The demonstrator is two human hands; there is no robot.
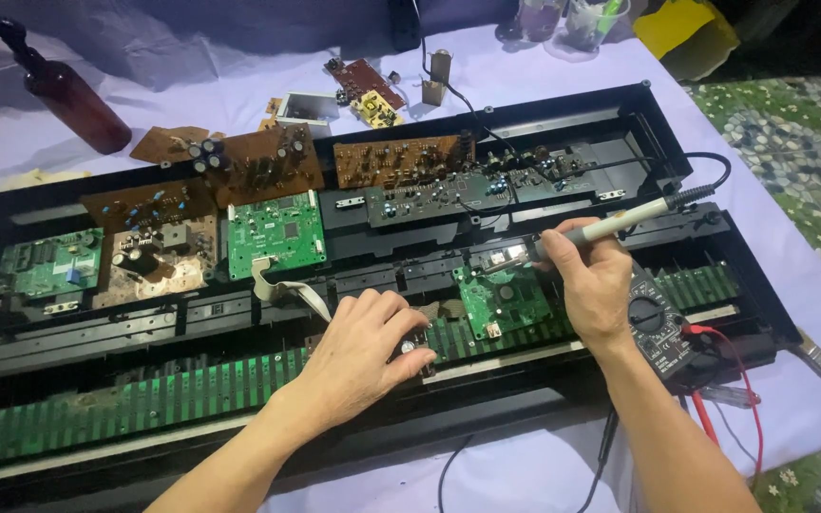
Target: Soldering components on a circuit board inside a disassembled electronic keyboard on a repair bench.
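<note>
Right hand, frame centre-right, fingers closed around a soldering iron (tip down-left); left hand fingers curled on a small part.

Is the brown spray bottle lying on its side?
Yes, the brown plastic spray bottle lies tipped over on the lilac cloth at the far left.

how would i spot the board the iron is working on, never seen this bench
Start at the long black chassis lying open across the table. Follow the right hand holding the soldering iron. Below its tip lies a small green board, loose and tilted, unlike the boards mounted further back.
</note>
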